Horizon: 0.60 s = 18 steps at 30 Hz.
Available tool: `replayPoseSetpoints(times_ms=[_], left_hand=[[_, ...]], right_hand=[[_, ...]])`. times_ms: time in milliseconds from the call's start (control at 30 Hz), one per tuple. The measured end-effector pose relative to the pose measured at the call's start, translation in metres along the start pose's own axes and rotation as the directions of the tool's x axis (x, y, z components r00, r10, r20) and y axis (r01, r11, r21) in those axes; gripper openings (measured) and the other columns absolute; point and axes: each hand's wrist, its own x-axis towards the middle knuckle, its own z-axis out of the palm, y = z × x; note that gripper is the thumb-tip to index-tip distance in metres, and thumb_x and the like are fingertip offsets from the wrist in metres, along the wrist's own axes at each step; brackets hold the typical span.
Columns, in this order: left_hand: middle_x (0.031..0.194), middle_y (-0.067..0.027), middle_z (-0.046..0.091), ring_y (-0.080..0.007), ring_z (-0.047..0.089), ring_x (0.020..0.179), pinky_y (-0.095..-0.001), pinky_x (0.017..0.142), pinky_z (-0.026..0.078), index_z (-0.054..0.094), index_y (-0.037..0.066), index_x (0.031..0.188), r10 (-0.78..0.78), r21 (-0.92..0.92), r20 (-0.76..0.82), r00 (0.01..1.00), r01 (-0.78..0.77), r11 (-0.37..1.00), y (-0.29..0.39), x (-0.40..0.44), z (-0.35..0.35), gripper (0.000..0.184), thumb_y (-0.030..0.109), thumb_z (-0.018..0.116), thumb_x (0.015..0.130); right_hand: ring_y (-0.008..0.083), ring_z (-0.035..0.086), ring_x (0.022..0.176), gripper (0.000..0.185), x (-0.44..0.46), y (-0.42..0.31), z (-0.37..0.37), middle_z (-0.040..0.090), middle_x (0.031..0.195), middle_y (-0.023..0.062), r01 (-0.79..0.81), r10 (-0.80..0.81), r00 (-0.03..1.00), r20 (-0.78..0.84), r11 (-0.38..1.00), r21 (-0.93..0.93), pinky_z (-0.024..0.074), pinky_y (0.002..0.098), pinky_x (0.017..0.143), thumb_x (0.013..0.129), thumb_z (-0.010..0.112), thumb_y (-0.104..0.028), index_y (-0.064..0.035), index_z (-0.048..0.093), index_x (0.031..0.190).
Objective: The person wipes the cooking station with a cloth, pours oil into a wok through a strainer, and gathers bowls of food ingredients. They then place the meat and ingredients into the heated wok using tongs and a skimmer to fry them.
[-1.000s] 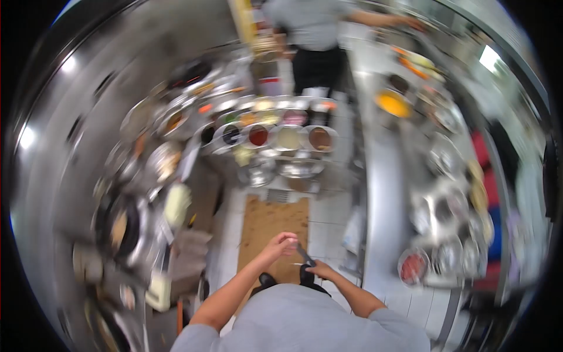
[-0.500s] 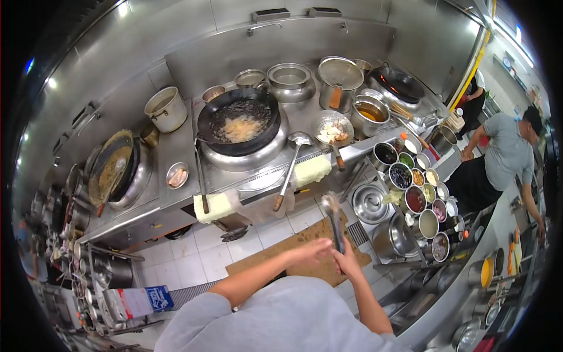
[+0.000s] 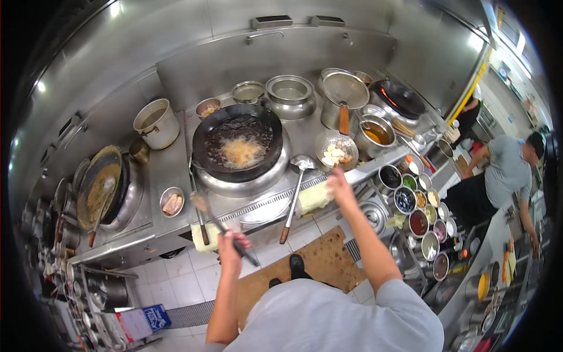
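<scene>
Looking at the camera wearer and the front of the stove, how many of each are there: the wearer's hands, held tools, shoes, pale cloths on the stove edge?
Hands: 2 (left hand, right hand)
Held tool: 1
Shoes: 2
Pale cloths: 2
Total: 7

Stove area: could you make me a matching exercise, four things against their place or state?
1. Middle wok
2. Ladle
3. Dark-handled tool
4. Small bowl left of the middle wok

A. Held in the left hand
B. Pinkish pieces inside
C. Food in bubbling liquid
D. Lying just right of the middle wok

Pairs: 1-C, 2-D, 3-A, 4-B
</scene>
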Motion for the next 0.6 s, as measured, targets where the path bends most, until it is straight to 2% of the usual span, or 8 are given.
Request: replayPoseSetpoints(times_ms=[67, 100, 133, 267, 300, 333, 467, 600], left_hand=[[0.072, -0.0033, 0.051, -0.0134, 0.049, 0.051, -0.0286, 0.045, 0.044, 0.045, 0.011, 0.099, 0.064, 0.014, -0.163, 0.985, -0.062, 0.998, 0.024, -0.004, -0.022, 0.021, 0.03, 0.051, 0.094], [0.069, -0.0015, 0.047, -0.0119, 0.044, 0.049, -0.0271, 0.043, 0.039, 0.046, 0.011, 0.099, 0.103, 0.017, -0.229, 0.968, -0.102, 0.995, 0.033, -0.005, -0.034, 0.021, 0.031, 0.051, 0.093], [0.067, -0.0003, 0.045, -0.0113, 0.042, 0.047, -0.0264, 0.041, 0.037, 0.047, 0.012, 0.097, 0.124, 0.052, -0.318, 0.94, -0.113, 0.992, 0.044, -0.013, -0.041, 0.021, 0.033, 0.05, 0.093], [0.06, 0.0018, 0.041, -0.0101, 0.037, 0.041, -0.0255, 0.035, 0.031, 0.047, 0.013, 0.092, 0.197, 0.037, -0.512, 0.836, -0.207, 0.978, 0.056, -0.026, -0.099, 0.019, 0.033, 0.047, 0.094], [0.06, 0.0015, 0.042, -0.0101, 0.037, 0.041, -0.0256, 0.035, 0.031, 0.047, 0.012, 0.092, 0.248, 0.047, -0.55, 0.798, -0.266, 0.963, 0.057, -0.032, -0.104, 0.02, 0.033, 0.046, 0.094], [0.061, 0.0012, 0.042, -0.0102, 0.038, 0.042, -0.0254, 0.036, 0.031, 0.046, 0.012, 0.092, 0.244, 0.009, -0.58, 0.777, -0.293, 0.956, 0.061, -0.038, -0.106, 0.021, 0.032, 0.045, 0.094], [0.062, 0.0014, 0.043, -0.0102, 0.038, 0.044, -0.0249, 0.038, 0.033, 0.046, 0.013, 0.091, 0.216, -0.048, -0.674, 0.707, -0.333, 0.942, 0.062, -0.051, -0.104, 0.019, 0.032, 0.044, 0.095], [0.064, 0.0008, 0.043, -0.0111, 0.038, 0.046, -0.0266, 0.04, 0.033, 0.045, 0.013, 0.092, 0.208, -0.039, -0.645, 0.735, -0.304, 0.952, 0.052, -0.035, -0.107, 0.02, 0.032, 0.044, 0.095]], right_hand=[[0.0182, 0.056, 0.091, 0.052, 0.071, -0.011, -0.026, 0.055, 0.105, 0.0036, 0.024, 0.042, 0.979, -0.199, 0.947, 0.321, 0.0494, 0.0383, 0.079, 0.088, 0.059, -0.033, -0.0172, 0.04, 0.133], [0.0243, 0.055, 0.097, 0.053, 0.115, 0.002, -0.047, 0.054, 0.109, 0.0077, 0.057, 0.01, 0.988, -0.154, 0.902, 0.427, 0.0478, 0.0447, 0.086, 0.089, 0.057, -0.035, -0.0148, 0.037, 0.134], [0.0311, 0.052, 0.106, 0.053, 0.153, -0.001, -0.06, 0.052, 0.114, 0.013, -0.048, 0.165, 0.974, -0.154, 0.82, 0.571, 0.0451, 0.0515, 0.092, 0.091, 0.055, -0.04, -0.0099, 0.038, 0.131], [0.0378, 0.048, 0.113, 0.048, 0.25, -0.008, -0.076, 0.046, 0.125, 0.0195, -0.229, 0.214, 0.969, 0.12, 0.609, 0.76, 0.0418, 0.0571, 0.097, 0.094, 0.05, -0.045, -0.0066, 0.045, 0.122], [0.0412, 0.051, 0.107, 0.042, 0.255, -0.019, -0.071, 0.051, 0.119, 0.0207, -0.218, 0.219, 0.969, 0.115, 0.532, 0.818, 0.0433, 0.0583, 0.094, 0.096, 0.048, -0.04, -0.0051, 0.047, 0.119], [0.0329, 0.059, 0.092, 0.034, 0.26, -0.026, -0.068, 0.059, 0.103, 0.019, -0.246, 0.182, 0.967, 0.181, 0.459, 0.854, 0.0519, 0.0465, 0.083, 0.094, 0.053, -0.033, -0.0031, 0.051, 0.111], [0.012, 0.05, 0.06, 0.01, 0.31, -0.021, -0.077, 0.055, 0.072, 0.0057, -0.265, 0.053, 0.957, 0.284, 0.557, 0.787, 0.0422, 0.0243, 0.053, 0.089, 0.057, -0.009, -0.0013, 0.052, 0.089], [0.0133, 0.049, 0.057, 0.014, 0.248, -0.064, -0.048, 0.052, 0.078, 0.0052, -0.098, 0.032, 0.991, 0.127, 0.824, 0.558, 0.0419, 0.0278, 0.048, 0.088, 0.054, -0.003, -0.0064, 0.045, 0.098]])
